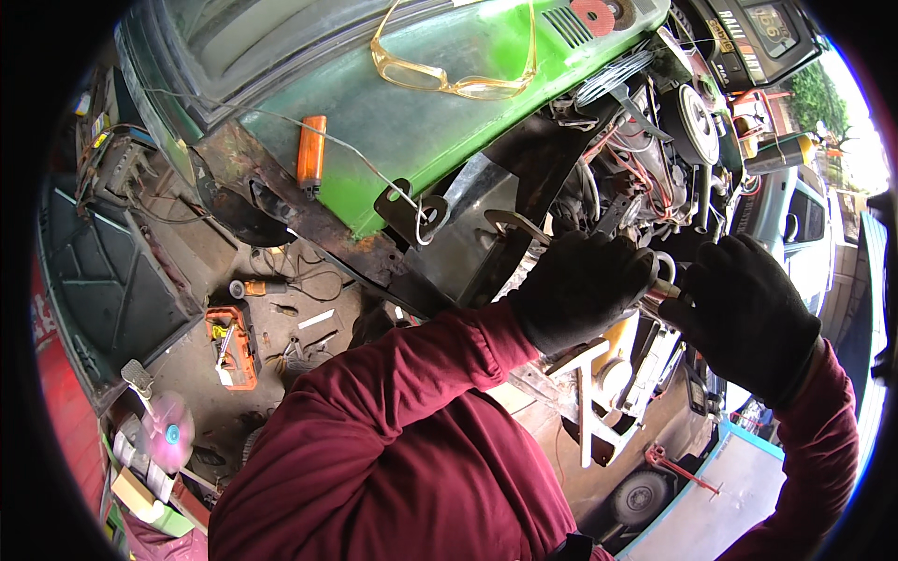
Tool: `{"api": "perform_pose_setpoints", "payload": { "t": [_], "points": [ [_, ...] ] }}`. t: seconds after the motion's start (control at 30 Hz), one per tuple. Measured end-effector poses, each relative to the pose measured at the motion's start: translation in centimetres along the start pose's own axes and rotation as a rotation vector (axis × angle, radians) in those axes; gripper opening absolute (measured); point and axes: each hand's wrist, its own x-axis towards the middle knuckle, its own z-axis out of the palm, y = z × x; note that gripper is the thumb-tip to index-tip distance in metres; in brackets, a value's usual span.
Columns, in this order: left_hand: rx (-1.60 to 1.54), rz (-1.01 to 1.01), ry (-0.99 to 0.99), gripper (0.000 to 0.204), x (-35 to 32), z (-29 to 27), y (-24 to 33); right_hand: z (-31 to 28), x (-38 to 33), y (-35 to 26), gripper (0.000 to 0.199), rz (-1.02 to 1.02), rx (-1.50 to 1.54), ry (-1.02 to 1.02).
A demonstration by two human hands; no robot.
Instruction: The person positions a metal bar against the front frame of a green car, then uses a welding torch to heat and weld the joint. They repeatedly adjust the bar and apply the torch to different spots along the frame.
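My left hand (pixel 582 288), in a black glove, is closed around a metal part above the engine bay. A flat, curved bar (pixel 514 222) sticks out on the left side of this fist. Between my hands shows a pale metal piece (pixel 662 288) with a curved loop and a short round end; its exact kind I cannot make out. My right hand (pixel 748 316), also gloved in black, has its fingertips bent against that round end. Behind my hands lies the engine (pixel 645 178) with red wires and a round air-cleaner housing (pixel 693 126).
Safety glasses (pixel 458 79), an orange lighter-shaped object (pixel 311 154) and a perforated bracket (pixel 412 213) with a wire through it rest on the green car body (pixel 374 131). An orange toolbox (pixel 234 346), an angle grinder (pixel 262 287) and loose tools lie on the floor. A fan (pixel 168 432) stands lower left.
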Motion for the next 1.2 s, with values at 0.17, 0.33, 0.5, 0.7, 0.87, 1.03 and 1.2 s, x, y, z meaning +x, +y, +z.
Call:
{"api": "perform_pose_setpoints", "payload": {
  "t": [0.17,0.33,0.5,0.7,0.87,1.03,1.2],
  "points": [
    [-0.006,-0.012,-0.030,0.049,-0.2,0.0,-0.1,-0.5,0.1,-0.3,0.029,-0.029,-0.176,-0.002],
    [-0.035,-0.007,-0.083,0.060,-0.3,0.3,-0.4,0.7,-1.2,0.3,0.032,0.038,0.062,0.056],
    [-0.002,0.024,0.112,0.029,0.0,0.1,-0.1,6.2,-3.6,0.3,0.052,0.162,0.733,0.435],
    [0.022,-0.041,-0.015,0.060,0.1,-0.4,0.4,14.7,-3.1,-0.5,0.094,0.087,1.174,0.747],
    [0.148,0.009,0.029,0.074,0.1,0.2,0.6,16.5,-0.9,2.3,0.094,-0.357,1.469,0.748],
    [0.136,-0.120,0.074,0.074,0.0,0.6,1.1,16.1,1.0,2.5,0.091,-0.701,1.883,0.666],
    [0.128,-0.103,0.111,0.073,-0.1,1.1,0.6,15.4,1.5,2.5,0.087,-0.692,1.849,0.708]
  ]
}}
